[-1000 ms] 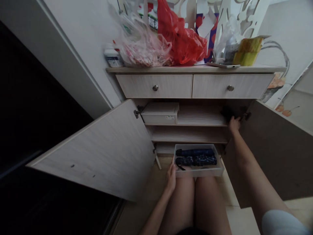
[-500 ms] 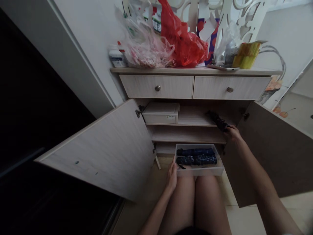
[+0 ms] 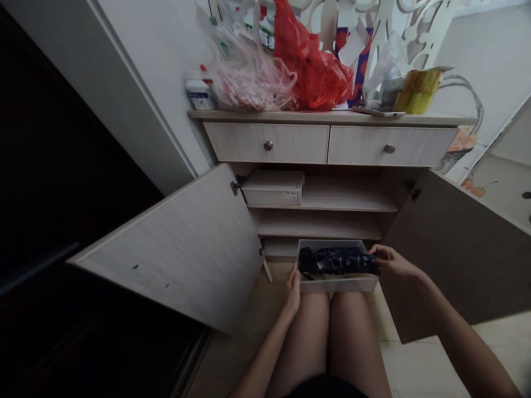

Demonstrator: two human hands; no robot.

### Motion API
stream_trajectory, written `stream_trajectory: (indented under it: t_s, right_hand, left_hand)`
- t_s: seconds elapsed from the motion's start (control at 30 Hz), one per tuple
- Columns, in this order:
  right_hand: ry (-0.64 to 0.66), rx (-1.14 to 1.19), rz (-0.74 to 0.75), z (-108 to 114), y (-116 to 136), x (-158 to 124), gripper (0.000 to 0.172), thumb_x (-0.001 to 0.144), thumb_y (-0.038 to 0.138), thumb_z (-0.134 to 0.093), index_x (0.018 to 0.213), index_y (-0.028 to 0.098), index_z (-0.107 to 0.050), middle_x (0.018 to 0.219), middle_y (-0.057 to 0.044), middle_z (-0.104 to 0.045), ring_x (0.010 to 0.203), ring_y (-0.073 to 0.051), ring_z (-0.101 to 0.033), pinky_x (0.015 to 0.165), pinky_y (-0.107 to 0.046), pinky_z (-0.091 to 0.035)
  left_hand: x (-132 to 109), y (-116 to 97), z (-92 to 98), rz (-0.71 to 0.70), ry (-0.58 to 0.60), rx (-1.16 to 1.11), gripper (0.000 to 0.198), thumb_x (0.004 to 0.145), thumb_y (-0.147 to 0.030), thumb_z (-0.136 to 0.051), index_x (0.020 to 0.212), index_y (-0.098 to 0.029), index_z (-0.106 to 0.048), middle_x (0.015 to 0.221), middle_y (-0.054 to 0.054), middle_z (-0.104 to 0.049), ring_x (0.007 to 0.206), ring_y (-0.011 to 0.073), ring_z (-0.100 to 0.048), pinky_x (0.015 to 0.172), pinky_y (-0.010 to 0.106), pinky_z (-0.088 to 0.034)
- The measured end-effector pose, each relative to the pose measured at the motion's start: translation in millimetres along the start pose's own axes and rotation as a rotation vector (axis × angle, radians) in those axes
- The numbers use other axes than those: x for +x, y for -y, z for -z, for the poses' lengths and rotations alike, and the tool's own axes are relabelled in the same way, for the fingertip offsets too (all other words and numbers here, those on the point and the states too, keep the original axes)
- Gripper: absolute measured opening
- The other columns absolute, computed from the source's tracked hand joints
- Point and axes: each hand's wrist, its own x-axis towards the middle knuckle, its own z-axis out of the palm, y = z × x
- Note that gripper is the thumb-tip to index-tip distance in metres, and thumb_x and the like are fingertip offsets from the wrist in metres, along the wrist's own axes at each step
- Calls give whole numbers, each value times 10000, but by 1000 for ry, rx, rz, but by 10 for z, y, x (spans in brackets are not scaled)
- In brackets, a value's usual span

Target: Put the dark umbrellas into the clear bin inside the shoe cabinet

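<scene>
A pale wood-grain cabinet [image 3: 298,143] with two drawers stands against a white wall [image 3: 157,66], its doors open. Beige floor tiles [image 3: 415,370] lie below. A dark opening [image 3: 50,193] fills the left.

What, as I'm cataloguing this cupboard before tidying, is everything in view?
cupboard: one, pale wood, both doors open
drawers: two, pale wood, shut, under the top
box: one, white, upper shelf, left
red bag: one, on top, middle
pink bag: one, on top, left of red
clear bag: one, on top, right
bottle: one, white, top's left end
packet: one, yellow, top's right end
tray: one, white, low, by the knees
umbrella: one showing, dark, folded, over tray
left hand: bare, at tray's left corner
right hand: bare, grips umbrella's end
</scene>
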Motion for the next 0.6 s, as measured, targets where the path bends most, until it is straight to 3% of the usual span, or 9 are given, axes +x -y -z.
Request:
stream_trajectory:
  t_s: [0.17,0.33,0.5,0.6]
  right_hand:
    - [100,-172,73,-109,-42,119,354,711,472,-766,832,181,-606,800,-5,-622,723,-135,-556,686,-259,-453]
    - [107,-305,82,-109,-148,223,178,706,279,-626,852,177,-619,798,-11,-649,703,-138,-565,623,-233,-425]
    - [75,-694,72,-149,-155,193,303,628,72,-516,847,188,-690,756,-5,-672,677,-145,-588,629,-231,-420]
    - [89,-901,91,-173,-92,179,349,600,22,-528,816,205,-731,825,-37,-711,822,-195,-643,742,-267,-470]
  left_hand:
    - [-9,-32,8,-5,16,-3,770,817,-761,-466,1322,-207,-638,1480,88,-541,1461,278,-374,1242,426,-241]
    - [-5,-28,23,8,1,7,805,825,-762,-444,1365,-187,-601,1512,113,-499,1460,269,-377,1246,398,-225]
    - [12,-23,23,6,1,-2,791,834,-756,-440,1373,-197,-595,1486,105,-532,1441,266,-409,1239,401,-246]
    - [25,-20,10,1,-2,-8,794,827,-760,-459,1367,-196,-603,1460,111,-558,1443,273,-405,1241,419,-241]
